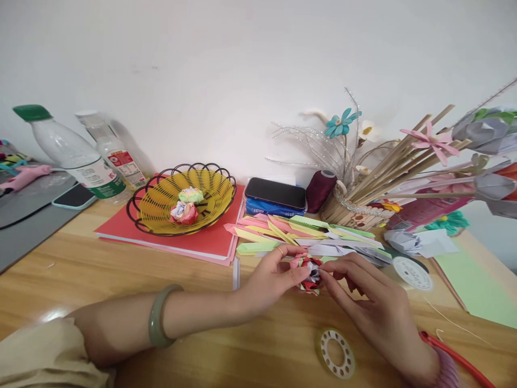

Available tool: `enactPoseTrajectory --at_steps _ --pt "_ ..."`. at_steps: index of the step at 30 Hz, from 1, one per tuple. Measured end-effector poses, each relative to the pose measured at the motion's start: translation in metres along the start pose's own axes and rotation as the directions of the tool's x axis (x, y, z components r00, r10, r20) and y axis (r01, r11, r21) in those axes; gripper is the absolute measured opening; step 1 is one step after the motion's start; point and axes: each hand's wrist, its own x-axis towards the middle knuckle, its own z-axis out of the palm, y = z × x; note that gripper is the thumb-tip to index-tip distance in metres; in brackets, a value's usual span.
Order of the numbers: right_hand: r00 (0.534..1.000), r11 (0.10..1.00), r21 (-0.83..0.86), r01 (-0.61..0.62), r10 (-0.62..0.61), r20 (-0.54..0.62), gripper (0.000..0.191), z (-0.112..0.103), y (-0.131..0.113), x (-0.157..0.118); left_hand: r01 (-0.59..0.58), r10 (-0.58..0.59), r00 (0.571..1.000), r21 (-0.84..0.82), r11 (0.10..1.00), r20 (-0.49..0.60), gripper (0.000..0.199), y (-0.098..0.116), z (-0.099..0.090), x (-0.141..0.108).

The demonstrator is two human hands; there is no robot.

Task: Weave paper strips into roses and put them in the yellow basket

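Note:
A small folded paper ball point(310, 274) in red, pink, green and white is held above the wooden table. My left hand point(271, 277) grips it from the left, thumb across its front and fingers behind. My right hand point(369, 296) pinches its right edge between thumb and forefinger. Right behind the ball lies a pile of folded paper strips point(283, 231) in pink, yellow, green and white. Two similar paper balls point(184, 212) sit in a yellow woven basket point(153, 207).
Red paper sheets point(121, 233) lie under the basket. Two bottles point(92, 178) and a phone point(75, 196) stand or lie at left. A tape roll point(335, 353) is near the front, with a spool point(412, 273), red-handled tool point(456, 358) and flower holder point(343, 213) at right.

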Motion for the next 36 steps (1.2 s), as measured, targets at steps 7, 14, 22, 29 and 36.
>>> enactPoseTrajectory --at_steps 7,14,22,29,36 --pt "0.998 0.999 0.034 0.030 -0.032 0.060 0.014 0.0011 0.0003 -0.0011 0.019 -0.017 1.000 -0.057 0.998 0.026 0.035 -0.0016 0.0008 0.0004" --pt "0.988 0.996 0.009 0.091 -0.091 0.129 0.012 0.0055 -0.0013 -0.0045 0.055 -0.053 0.998 -0.045 0.997 0.041 0.031 0.0002 0.0012 0.0009" --pt "0.990 0.997 -0.002 0.072 -0.071 0.118 0.009 0.0052 -0.0022 -0.0024 0.093 -0.091 0.996 -0.080 0.993 0.025 0.028 0.0023 0.0003 0.0002" --pt "0.990 0.995 -0.029 0.099 -0.096 0.104 0.012 0.0074 -0.0011 -0.0044 0.101 -0.103 0.995 -0.117 0.988 -0.013 0.028 0.0031 0.0018 0.0005" --pt "0.992 0.995 -0.042 0.094 -0.089 0.093 0.011 0.0074 -0.0012 -0.0053 0.069 -0.071 0.997 -0.097 0.993 -0.016 0.032 0.0029 0.0025 -0.0004"
